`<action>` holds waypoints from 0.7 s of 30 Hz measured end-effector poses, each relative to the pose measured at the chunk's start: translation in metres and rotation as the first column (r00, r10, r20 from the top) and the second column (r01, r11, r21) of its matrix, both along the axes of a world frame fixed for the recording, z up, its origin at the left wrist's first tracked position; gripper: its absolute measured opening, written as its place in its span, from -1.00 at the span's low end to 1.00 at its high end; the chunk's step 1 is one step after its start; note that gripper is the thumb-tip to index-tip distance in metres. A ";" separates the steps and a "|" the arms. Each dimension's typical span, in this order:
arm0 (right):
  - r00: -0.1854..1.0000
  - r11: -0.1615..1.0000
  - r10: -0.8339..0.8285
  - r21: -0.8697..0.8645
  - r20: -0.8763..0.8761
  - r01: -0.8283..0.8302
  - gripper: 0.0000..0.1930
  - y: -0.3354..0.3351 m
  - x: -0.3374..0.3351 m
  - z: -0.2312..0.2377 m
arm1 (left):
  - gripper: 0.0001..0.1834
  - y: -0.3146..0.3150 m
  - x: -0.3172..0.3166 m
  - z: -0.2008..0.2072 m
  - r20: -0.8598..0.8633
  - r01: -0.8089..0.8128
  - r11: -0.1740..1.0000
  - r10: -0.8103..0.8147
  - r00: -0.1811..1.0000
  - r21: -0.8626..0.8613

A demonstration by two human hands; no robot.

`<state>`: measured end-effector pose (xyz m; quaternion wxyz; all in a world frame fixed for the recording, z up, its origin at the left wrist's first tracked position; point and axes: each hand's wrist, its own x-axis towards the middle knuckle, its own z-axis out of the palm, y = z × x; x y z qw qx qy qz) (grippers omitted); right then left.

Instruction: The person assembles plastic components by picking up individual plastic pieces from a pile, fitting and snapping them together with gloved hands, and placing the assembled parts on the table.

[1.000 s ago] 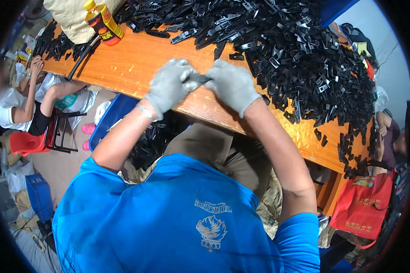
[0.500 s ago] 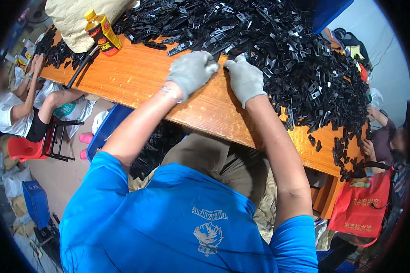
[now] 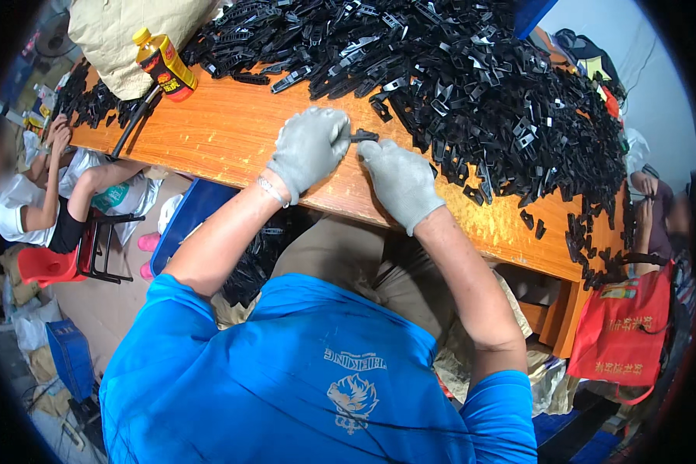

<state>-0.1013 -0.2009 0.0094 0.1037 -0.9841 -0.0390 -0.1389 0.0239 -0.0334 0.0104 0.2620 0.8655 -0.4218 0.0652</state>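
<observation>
Above one table point(image 3: 216, 124), two gloved hands point(image 3: 312, 147) point(image 3: 400, 182) meet at one black part point(image 3: 363, 136).

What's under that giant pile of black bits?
A wood-grained table is under the black plastic parts; its orange-brown top shows along their near edge. Anything beneath the pile's middle is covered, so I can't see it.

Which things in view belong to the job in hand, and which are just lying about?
In the job, apparently:
left hand, gloved
right hand, gloved
small black part between them
heap of black parts
wooden table

Lying about, seemingly:
yellow-capped bottle
red bag
</observation>
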 end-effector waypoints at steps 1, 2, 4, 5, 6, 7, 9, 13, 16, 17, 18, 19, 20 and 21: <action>0.998 1.000 -0.024 -0.005 -0.051 0.024 -0.88 -0.001 0.000 -0.001 | -0.89 0.003 -0.003 -0.002 0.066 0.036 0.999 -0.037 0.997 0.009; 0.994 0.999 -0.048 -0.011 -0.102 0.047 -0.89 -0.003 -0.001 -0.001 | -0.89 0.005 -0.007 -0.003 0.130 0.072 0.997 -0.074 0.989 0.020; 0.995 0.997 -0.043 -0.073 -0.095 0.036 -0.90 -0.003 -0.006 0.004 | -0.90 0.016 -0.018 0.002 0.185 0.046 0.992 -0.067 0.980 0.117; 0.996 0.990 -0.042 -0.138 -0.084 0.030 -0.90 -0.004 -0.009 0.006 | -0.90 0.021 -0.023 0.002 0.222 0.113 0.990 -0.130 0.966 0.087; 0.994 0.987 -0.066 -0.149 -0.085 0.053 -0.91 -0.005 -0.010 0.009 | -0.91 0.027 -0.025 0.001 0.263 0.177 0.982 -0.186 0.947 0.059; 0.989 0.990 -0.087 -0.121 -0.120 0.073 -0.91 -0.007 -0.012 0.013 | -0.89 0.032 -0.027 -0.004 0.223 0.177 0.983 -0.185 0.957 0.056; 0.994 0.995 -0.082 0.043 -0.077 0.085 -0.85 -0.015 -0.014 0.017 | -0.86 0.038 -0.021 -0.010 0.183 0.182 0.983 -0.173 0.968 -0.032; 0.994 0.961 -0.109 0.258 0.030 0.098 -0.79 -0.021 -0.001 0.013 | -0.79 0.036 -0.016 -0.009 -0.009 0.025 0.989 -0.026 1.000 -0.145; 0.992 0.938 -0.079 0.344 0.099 0.041 -0.78 -0.015 0.011 0.005 | -0.77 0.033 -0.014 -0.007 -0.035 0.019 0.999 -0.020 0.999 -0.044; 0.993 0.935 -0.075 0.354 0.093 0.037 -0.80 -0.015 0.015 0.002 | -0.77 0.032 -0.012 -0.006 -0.037 0.017 0.999 -0.019 0.999 -0.043; 0.994 0.931 -0.070 0.364 0.086 0.034 -0.82 -0.014 0.017 -0.001 | -0.78 0.033 -0.011 -0.007 -0.064 0.015 0.999 -0.017 0.998 -0.031; 0.994 0.930 -0.081 0.365 0.080 0.046 -0.85 -0.016 0.019 -0.002 | -0.78 0.033 -0.010 -0.008 -0.090 0.013 1.000 -0.015 0.996 -0.018; 0.994 0.929 -0.079 0.367 0.076 0.046 -0.85 -0.018 0.021 -0.002 | -0.78 0.032 -0.009 -0.009 -0.093 0.012 1.000 -0.013 0.996 -0.016; 0.997 0.937 -0.061 0.348 0.055 0.038 -0.84 -0.021 0.021 -0.002 | -0.79 0.032 -0.009 -0.009 -0.085 0.017 0.999 -0.020 0.996 -0.039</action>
